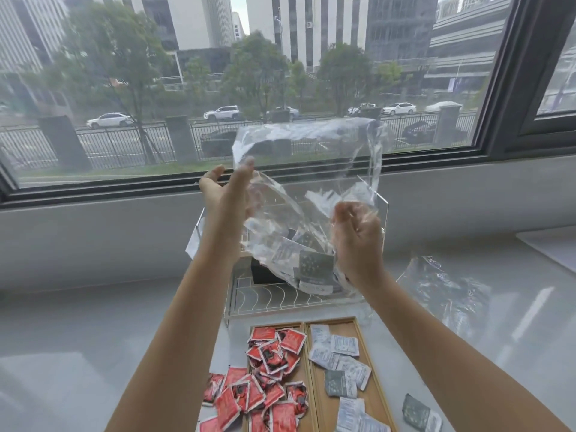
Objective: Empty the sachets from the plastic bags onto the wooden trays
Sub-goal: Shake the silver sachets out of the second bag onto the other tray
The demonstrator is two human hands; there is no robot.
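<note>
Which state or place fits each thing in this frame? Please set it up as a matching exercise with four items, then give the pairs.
Things:
1. red sachets
2. grey and white sachets
3. clear plastic bag
4. second plastic bag

Places or states:
A. lying on the counter to the right, untouched
B. piled in the left wooden tray, some spilled onto the counter
C. held up between the left hand and right hand, a few sachets still inside
D. scattered in the right wooden tray

Pairs: 1-B, 2-D, 3-C, 4-A
</note>
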